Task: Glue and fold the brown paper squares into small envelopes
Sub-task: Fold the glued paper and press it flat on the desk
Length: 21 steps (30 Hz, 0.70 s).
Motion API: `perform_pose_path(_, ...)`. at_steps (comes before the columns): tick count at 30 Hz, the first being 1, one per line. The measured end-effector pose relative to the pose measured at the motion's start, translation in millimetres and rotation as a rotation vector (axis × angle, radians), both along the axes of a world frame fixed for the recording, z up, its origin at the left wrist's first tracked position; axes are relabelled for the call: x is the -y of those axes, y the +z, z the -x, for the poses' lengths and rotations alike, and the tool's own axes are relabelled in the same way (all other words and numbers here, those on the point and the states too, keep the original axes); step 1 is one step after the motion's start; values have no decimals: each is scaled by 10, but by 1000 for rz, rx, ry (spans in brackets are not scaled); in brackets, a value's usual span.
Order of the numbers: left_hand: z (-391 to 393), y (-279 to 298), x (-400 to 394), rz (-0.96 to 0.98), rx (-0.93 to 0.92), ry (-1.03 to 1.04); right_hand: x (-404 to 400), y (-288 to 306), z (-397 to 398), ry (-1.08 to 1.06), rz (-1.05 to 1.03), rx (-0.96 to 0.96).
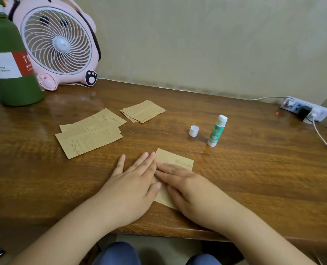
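Near the glue: both my hands
Left hand: flat, steadying the paper
Right hand: flat, pressing the fold so it bonds

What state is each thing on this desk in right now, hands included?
Glue stick: upright, uncapped.
Cap: off, standing beside the stick.
Paper under hands: pressed flat.
Left hand: flat, pressing the paper.
Right hand: flat, pressing the paper.
Folded stack: lying untouched.
Printed sheets: lying overlapped.

Both flat hands on brown paper
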<state>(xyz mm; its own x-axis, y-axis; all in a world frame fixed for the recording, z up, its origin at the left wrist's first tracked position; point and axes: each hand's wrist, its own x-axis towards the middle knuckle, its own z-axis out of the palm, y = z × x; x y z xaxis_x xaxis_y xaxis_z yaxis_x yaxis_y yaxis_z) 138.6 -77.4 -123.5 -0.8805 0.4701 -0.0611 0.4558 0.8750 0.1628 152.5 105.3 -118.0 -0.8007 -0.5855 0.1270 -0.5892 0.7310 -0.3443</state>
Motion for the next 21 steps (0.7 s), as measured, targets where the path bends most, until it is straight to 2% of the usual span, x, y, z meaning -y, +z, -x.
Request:
perform_pose_path(5,9,-2,49,56,25,-20,-321,-33,63,-153,-41,8)
perform_pose_path(9,13,-13,58,64,26,-38,-415,51,104,-234,-171,-7)
perform_pose_path(11,13,-11,58,68,33,-45,-304,75,59,-169,-133,-57)
perform_pose_path(13,24,-12,60,66,36,-49,-182,59,-25,-26,-22,6)
perform_pose_path(15,32,-15,69,69,39,-53,-178,-4,-98,54,-7,73)
perform_pose_path(18,37,-13,78,77,45,-60,-430,-32,-44,-85,-5,64)
perform_pose_path(21,34,1,83,74,51,-67,-578,64,29,-195,-94,44)
